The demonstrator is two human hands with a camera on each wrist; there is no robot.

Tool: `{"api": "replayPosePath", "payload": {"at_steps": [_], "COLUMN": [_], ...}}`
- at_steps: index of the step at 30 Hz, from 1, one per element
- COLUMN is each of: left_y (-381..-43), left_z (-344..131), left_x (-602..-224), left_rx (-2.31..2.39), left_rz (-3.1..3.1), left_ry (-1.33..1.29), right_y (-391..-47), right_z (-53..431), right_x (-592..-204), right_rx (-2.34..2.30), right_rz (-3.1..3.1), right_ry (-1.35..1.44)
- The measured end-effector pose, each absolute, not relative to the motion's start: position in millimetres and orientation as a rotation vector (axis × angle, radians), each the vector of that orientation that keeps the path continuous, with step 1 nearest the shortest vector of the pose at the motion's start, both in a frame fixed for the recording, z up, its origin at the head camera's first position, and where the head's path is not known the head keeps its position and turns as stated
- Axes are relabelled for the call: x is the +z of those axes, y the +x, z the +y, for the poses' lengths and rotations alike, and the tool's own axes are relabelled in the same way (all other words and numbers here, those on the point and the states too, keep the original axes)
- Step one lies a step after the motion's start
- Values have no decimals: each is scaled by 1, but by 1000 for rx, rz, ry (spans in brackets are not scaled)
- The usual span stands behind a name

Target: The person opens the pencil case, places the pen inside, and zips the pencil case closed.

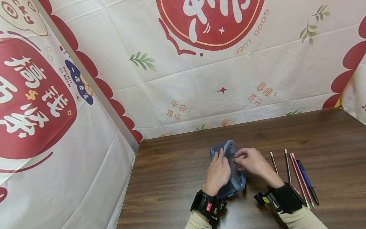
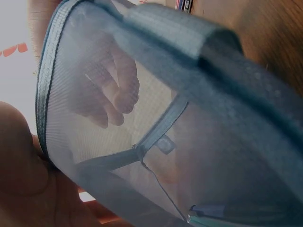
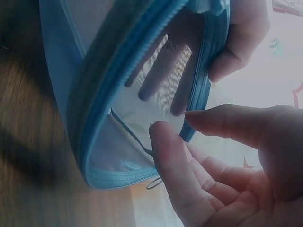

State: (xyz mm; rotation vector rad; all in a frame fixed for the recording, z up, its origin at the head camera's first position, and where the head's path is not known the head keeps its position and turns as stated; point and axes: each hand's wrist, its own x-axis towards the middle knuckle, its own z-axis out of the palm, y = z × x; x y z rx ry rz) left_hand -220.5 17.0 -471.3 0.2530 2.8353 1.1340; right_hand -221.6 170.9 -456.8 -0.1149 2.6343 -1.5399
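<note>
A blue mesh zippered pencil case stands on the table with its zipper open. My left hand grips it from the left, the thumb by the rim and several fingers showing through the mesh in the right wrist view. At the opposite edge, my right hand pinches the zippered rim between thumb and index finger. Through the mesh in the left wrist view, the right hand's curled fingers are visible. Low in that view shows a blue and teal pen-like shape.
Right of the case lie several pencils, a black one and a dark red one among them, beside a blue pen. The brown wooden table ends at a printed white cloth behind; another cloth hangs left.
</note>
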Motion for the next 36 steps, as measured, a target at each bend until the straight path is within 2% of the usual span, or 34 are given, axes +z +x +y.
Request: {"api": "replayPosePath", "payload": {"at_steps": [36], "left_y": [-218], "left_z": [16], "left_x": [-471], "left_rx": [1160], "left_rz": [2820], "left_ry": [245], "right_y": [-221], "right_z": [190], "right_x": [-452], "right_rx": [-1411], "right_rz": [2654], "right_ry": [-148]}}
